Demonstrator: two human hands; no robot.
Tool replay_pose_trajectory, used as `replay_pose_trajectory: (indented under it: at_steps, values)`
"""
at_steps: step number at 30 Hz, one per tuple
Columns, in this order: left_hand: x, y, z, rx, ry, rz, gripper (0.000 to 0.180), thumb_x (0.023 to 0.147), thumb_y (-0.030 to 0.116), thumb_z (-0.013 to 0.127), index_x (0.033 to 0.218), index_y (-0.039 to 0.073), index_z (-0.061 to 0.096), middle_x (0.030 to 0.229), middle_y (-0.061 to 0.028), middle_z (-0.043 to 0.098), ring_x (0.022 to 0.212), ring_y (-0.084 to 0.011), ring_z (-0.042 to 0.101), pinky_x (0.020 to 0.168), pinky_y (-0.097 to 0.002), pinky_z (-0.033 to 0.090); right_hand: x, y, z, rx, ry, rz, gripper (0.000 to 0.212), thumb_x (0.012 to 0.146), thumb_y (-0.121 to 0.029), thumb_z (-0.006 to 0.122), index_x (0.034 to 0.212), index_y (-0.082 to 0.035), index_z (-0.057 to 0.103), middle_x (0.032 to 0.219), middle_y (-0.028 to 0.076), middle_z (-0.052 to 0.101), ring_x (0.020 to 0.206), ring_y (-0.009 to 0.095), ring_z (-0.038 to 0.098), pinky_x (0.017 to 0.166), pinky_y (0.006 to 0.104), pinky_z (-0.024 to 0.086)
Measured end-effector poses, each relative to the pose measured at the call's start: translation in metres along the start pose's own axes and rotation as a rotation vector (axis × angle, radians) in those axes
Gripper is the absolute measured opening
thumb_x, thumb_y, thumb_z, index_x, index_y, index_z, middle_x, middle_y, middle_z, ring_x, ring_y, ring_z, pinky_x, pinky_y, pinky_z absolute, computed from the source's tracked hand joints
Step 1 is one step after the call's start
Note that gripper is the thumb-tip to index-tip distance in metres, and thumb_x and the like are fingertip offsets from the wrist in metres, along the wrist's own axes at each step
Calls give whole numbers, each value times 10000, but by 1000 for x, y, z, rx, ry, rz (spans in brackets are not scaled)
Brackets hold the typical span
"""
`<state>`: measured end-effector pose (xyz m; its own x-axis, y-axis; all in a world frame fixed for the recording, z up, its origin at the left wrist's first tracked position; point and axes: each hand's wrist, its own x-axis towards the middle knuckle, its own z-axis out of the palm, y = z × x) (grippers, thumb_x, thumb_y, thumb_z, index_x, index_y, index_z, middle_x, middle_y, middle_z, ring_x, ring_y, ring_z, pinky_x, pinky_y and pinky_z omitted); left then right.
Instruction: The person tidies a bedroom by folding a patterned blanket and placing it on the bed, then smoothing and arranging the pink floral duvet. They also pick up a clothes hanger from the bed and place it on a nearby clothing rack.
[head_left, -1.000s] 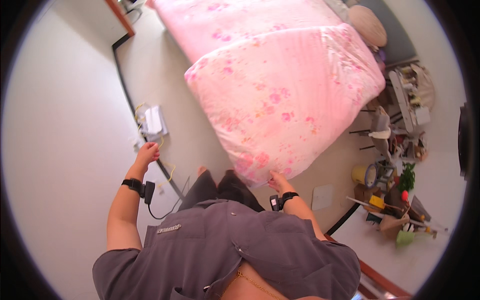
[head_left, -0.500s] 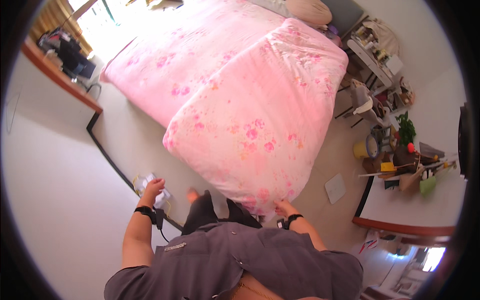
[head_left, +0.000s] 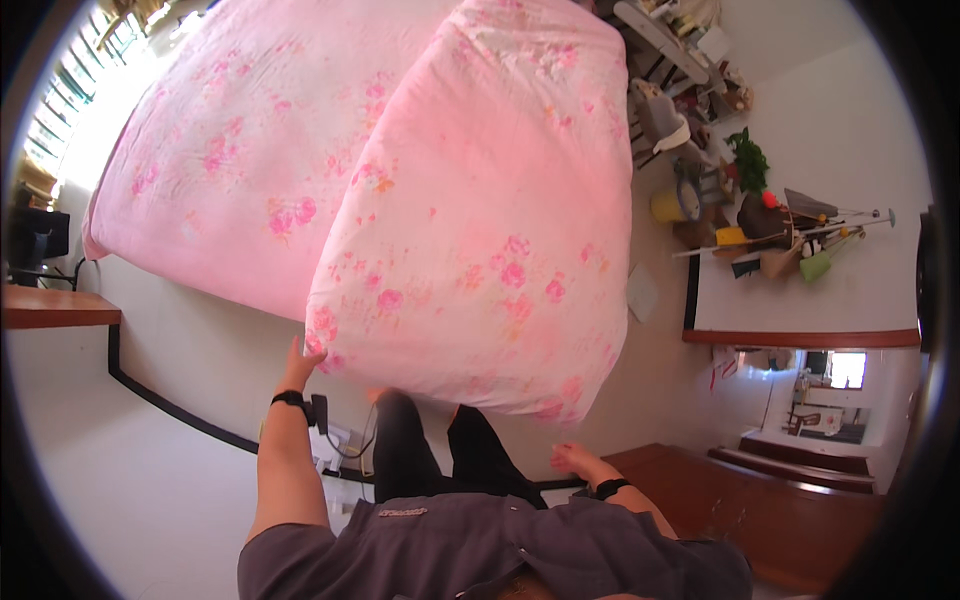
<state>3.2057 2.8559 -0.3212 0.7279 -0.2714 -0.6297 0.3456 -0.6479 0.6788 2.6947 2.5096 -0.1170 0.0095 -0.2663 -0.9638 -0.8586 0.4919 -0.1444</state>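
A pink quilt [head_left: 470,230] with a rose print lies over the right side of the bed, its near edge hanging toward my legs. At the quilt's near left corner is my left hand [head_left: 300,368]. Its fingers are apart, with the thumb against the fabric. My right hand [head_left: 577,459] is just below the quilt's near right corner, apart from it and holding nothing, fingers loosely spread. Beneath the quilt, a matching pink floral cover [head_left: 225,190] spreads over the bed. A dark band with a small black box [head_left: 319,412] and a cable is on my left wrist.
A wooden door [head_left: 720,510] stands behind my right arm. Bags on a rack [head_left: 790,235], a yellow bin [head_left: 672,204], a chair [head_left: 660,120] and a plant [head_left: 746,158] line the right wall. On the floor by my left leg lies a white power strip with cables [head_left: 335,450].
My right hand has let go of the quilt's near right corner. My left hand has moved up to its left corner. My view has shifted, and the quilt's near edge lies more spread out.
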Motion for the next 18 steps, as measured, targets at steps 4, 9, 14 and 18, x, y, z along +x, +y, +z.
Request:
replay_pose_trajectory:
  at_steps: [4,9,14,18]
  values:
    - [27,19,-9,-44,-195,2,928,574,240,801,1301,-39,294,1224,-202,462,1127,-267,462,932,-343,382,-9,-33,48,33,4,-95,342,862,-304,540,1068,-35,497,902,88,596,791,156,596,684,276,480]
    - [38,37,-6,-369,-455,2,623,617,169,754,1146,-19,485,974,-132,604,853,-202,591,746,-307,477,-11,-60,77,-69,-26,-179,366,863,-327,538,1092,-45,494,922,86,596,808,158,594,704,271,470]
    - [-20,81,-7,-143,-422,-98,309,687,118,668,968,5,606,817,-75,633,692,-162,601,629,-298,484,7,-56,81,-101,16,-119,349,838,-325,562,1060,-59,513,868,59,595,763,132,588,640,251,455]
    - [-137,223,-45,-324,-647,206,294,739,99,632,1008,-15,590,893,-74,626,760,-157,598,671,-286,486,7,-60,73,-178,57,-116,368,832,-335,558,1069,-57,513,856,73,603,742,161,604,622,277,472]
